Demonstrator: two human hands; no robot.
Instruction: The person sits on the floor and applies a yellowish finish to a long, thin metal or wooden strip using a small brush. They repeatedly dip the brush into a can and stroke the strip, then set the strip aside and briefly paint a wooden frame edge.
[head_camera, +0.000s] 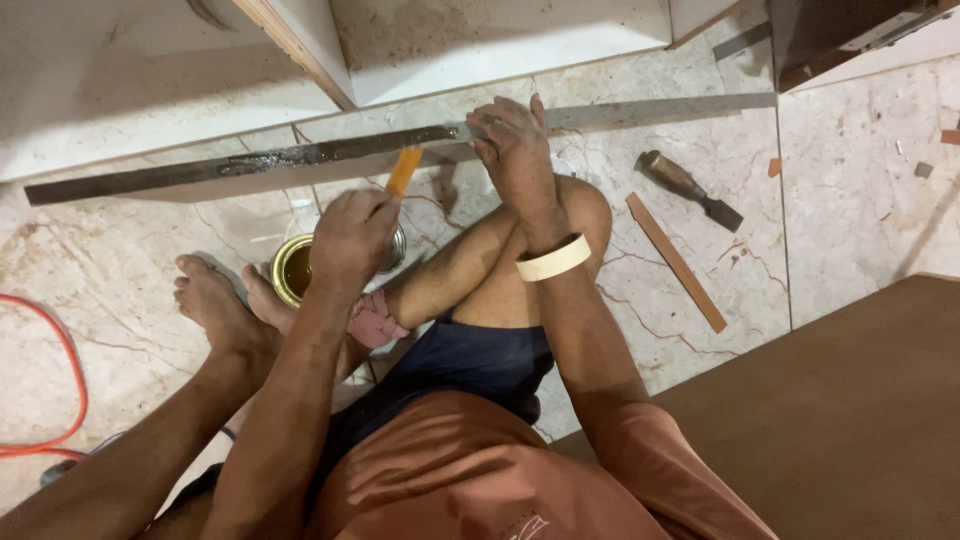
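The left hand (352, 238) was closed in a full grip on an orange-handled brush (403, 171), w/ its tip at the long grey board edge (300, 156), wet w/ dark glue. The right hand (515, 150) pressed flat on the same edge, fingers half curled. A round open glue tin (291, 270) stood on the marble floor (120, 260), just below the left hand. A wooden-handled chisel (690, 190) lay well apart to the right.

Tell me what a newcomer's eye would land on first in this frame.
Probably the long narrow strip stretched across the marble floor, its top wet with a glossy coat. The right hand steadies it near the middle, while the left hand holds an orange-handled tool over an open tin of amber liquid. To the right lie a chisel and a thin wooden slat.
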